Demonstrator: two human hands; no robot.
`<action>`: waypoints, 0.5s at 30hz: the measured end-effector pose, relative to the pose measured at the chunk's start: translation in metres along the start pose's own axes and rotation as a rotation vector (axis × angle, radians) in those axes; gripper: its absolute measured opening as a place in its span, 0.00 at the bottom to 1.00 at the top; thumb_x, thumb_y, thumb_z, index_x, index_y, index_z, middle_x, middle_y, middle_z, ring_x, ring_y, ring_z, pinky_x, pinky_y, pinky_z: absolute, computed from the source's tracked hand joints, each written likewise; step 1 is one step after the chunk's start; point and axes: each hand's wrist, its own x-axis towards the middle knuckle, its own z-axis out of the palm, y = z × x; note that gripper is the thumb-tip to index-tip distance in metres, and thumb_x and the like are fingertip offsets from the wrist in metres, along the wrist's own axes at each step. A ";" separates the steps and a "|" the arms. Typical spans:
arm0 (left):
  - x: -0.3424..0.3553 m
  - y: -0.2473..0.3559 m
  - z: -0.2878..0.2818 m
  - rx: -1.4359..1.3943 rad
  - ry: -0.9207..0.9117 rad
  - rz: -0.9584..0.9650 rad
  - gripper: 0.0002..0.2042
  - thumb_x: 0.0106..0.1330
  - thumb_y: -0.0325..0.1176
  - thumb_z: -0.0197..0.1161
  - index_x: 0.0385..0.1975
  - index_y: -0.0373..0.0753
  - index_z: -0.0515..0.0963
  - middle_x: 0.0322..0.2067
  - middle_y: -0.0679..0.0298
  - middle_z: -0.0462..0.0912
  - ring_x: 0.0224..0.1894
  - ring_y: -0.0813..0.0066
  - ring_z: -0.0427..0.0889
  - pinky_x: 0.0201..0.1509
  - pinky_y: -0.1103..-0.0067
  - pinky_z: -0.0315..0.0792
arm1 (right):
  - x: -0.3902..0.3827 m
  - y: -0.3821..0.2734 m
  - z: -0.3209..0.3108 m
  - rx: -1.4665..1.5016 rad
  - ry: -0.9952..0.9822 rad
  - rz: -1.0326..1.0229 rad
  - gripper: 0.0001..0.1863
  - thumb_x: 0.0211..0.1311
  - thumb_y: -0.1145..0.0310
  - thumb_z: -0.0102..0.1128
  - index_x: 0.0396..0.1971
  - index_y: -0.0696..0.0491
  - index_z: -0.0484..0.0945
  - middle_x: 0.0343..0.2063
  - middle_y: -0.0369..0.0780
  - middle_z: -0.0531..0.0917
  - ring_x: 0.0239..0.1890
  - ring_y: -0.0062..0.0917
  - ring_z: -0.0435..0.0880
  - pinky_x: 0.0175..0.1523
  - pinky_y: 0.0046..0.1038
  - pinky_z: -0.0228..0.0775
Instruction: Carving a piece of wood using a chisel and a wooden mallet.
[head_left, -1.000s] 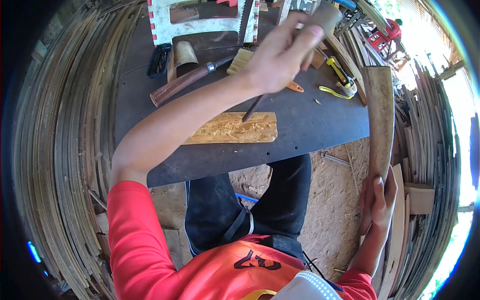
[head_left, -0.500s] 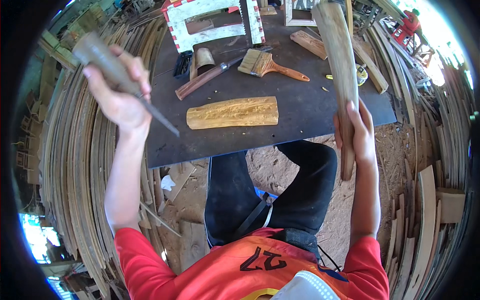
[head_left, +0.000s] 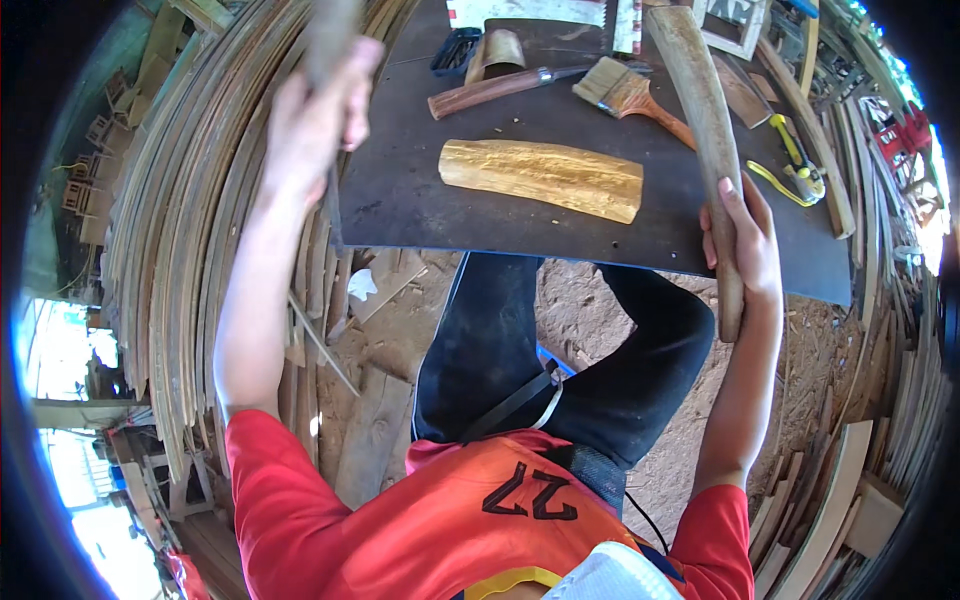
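Note:
My left hand (head_left: 318,130) is raised past the table's left side, fingers wrapped round the handle of a chisel (head_left: 335,215). Motion blurs the handle, while the narrow dark blade points downward by the table edge. In my right hand (head_left: 748,240) is a long, slightly curved wooden stick (head_left: 705,115), gripped near its lower end and reaching up over the table. Between the hands a yellowish piece of wood (head_left: 540,178) lies flat, its upper face rough and gouged. Neither tool touches it.
On the dark table (head_left: 395,215) lie a wide paintbrush (head_left: 625,92), another wooden-handled chisel (head_left: 490,93), a small dark box (head_left: 457,50) and a yellow-handled tool (head_left: 787,142). A white stool (head_left: 540,10) stands behind. Long planks (head_left: 190,230) are stacked at the left.
My left hand has swung up and to the right in view with the chisel, whose blade now points more steeply down. The view has shifted, so the table sits higher and farther right.

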 end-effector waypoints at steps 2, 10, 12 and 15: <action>0.000 -0.004 0.018 0.421 -0.072 -0.140 0.20 0.70 0.52 0.67 0.40 0.37 0.79 0.25 0.70 0.78 0.24 0.81 0.77 0.31 0.79 0.74 | 0.000 -0.001 0.003 -0.046 0.007 0.021 0.24 0.74 0.53 0.59 0.53 0.61 0.72 0.23 0.39 0.76 0.13 0.19 0.71 0.16 0.22 0.60; 0.007 -0.009 0.090 0.573 -0.453 0.296 0.24 0.65 0.44 0.73 0.54 0.33 0.79 0.45 0.55 0.87 0.48 0.67 0.86 0.55 0.71 0.77 | 0.001 0.002 0.003 0.020 0.054 0.003 0.26 0.74 0.52 0.59 0.56 0.61 0.73 0.23 0.38 0.76 0.14 0.18 0.71 0.18 0.21 0.61; 0.013 -0.002 0.110 0.604 -0.536 0.347 0.25 0.64 0.42 0.74 0.54 0.32 0.79 0.47 0.53 0.87 0.50 0.65 0.86 0.56 0.69 0.77 | 0.002 0.001 0.001 0.011 0.033 0.006 0.25 0.74 0.52 0.59 0.54 0.61 0.74 0.23 0.38 0.76 0.14 0.18 0.72 0.19 0.21 0.62; 0.014 0.012 0.139 0.650 -0.701 0.349 0.27 0.60 0.41 0.77 0.54 0.31 0.78 0.49 0.51 0.86 0.52 0.58 0.86 0.57 0.66 0.77 | 0.004 0.002 -0.002 -0.008 0.020 0.003 0.26 0.73 0.51 0.60 0.53 0.61 0.74 0.23 0.38 0.76 0.14 0.19 0.72 0.19 0.22 0.62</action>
